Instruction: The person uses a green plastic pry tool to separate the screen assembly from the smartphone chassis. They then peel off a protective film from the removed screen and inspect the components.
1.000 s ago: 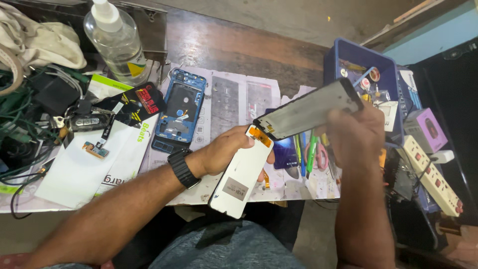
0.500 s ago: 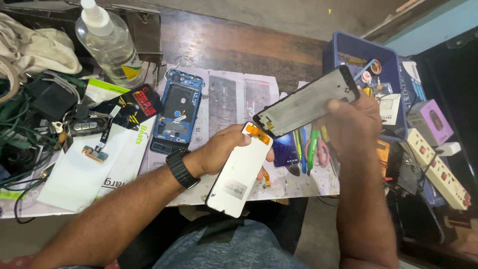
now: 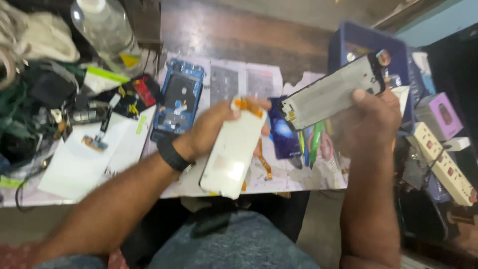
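Overhead, a worn wooden table (image 3: 239, 37) fills the view, its near half covered by printed paper sheets (image 3: 244, 79) with torn edges. The left hand (image 3: 211, 129), a black band (image 3: 172, 154) on its wrist, is closed on a white panel (image 3: 231, 154), held tilted above the table's front edge, with an orange flex strip at its top end. The right hand (image 3: 371, 122) is closed on the lower edge of a grey screen frame (image 3: 331, 92), raised slantwise over the table's right side; the two parts sit just beside each other, and I cannot tell if they touch. On the papers behind the left hand lies an opened blue phone shell (image 3: 179, 99). A clear bottle (image 3: 102, 25) stands at the far left, with tangled cables (image 3: 25, 114) and small parts beside it. A blue box (image 3: 366, 42) sits at the far right, and a white power strip (image 3: 443, 164) lies off the table's right end. Green and blue pens (image 3: 314, 142) lie under the frame. Blur softens everything.
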